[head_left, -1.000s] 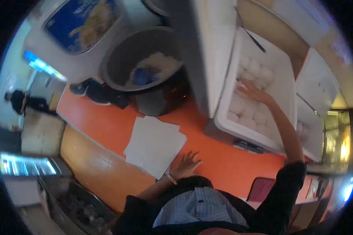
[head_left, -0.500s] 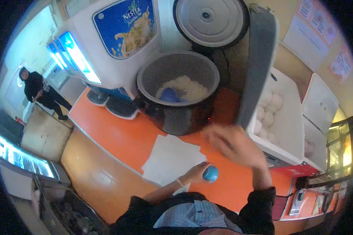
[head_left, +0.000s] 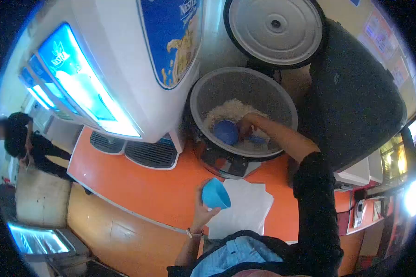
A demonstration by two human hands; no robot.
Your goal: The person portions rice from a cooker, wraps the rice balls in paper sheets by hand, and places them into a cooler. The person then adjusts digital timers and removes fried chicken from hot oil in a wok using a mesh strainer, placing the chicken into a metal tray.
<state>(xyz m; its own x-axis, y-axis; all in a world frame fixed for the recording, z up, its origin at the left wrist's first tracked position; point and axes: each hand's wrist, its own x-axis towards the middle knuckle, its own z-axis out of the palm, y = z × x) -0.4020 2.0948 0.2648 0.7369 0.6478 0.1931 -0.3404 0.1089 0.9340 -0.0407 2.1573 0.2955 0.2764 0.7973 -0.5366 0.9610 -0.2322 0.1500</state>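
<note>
My left hand (head_left: 202,210) is wrapped around a light blue cup (head_left: 216,194), tilted so its open rim faces right, above white paper sheets (head_left: 240,203) on the orange counter. Inside the large rice cooker (head_left: 243,76), my right hand (head_left: 251,123) grips a darker blue scoop (head_left: 225,132) at its right side. Cooked white rice (head_left: 233,110) lies around the scoop. A blue piece (head_left: 256,139) shows just below that hand; whether it belongs to the scoop I cannot tell. My right fingertips are partly hidden.
The cooker's round lid (head_left: 275,34) stands raised behind the pot. A drink dispenser (head_left: 125,60) with drip trays (head_left: 150,154) is at left. To the right is a dark grey raised lid (head_left: 356,97). Another person (head_left: 21,138) stands beyond the orange counter (head_left: 111,177).
My right hand has moved from above the counter into the cooker and onto the scoop. My left hand has turned the cup so its opening shows. The view has shifted.
</note>
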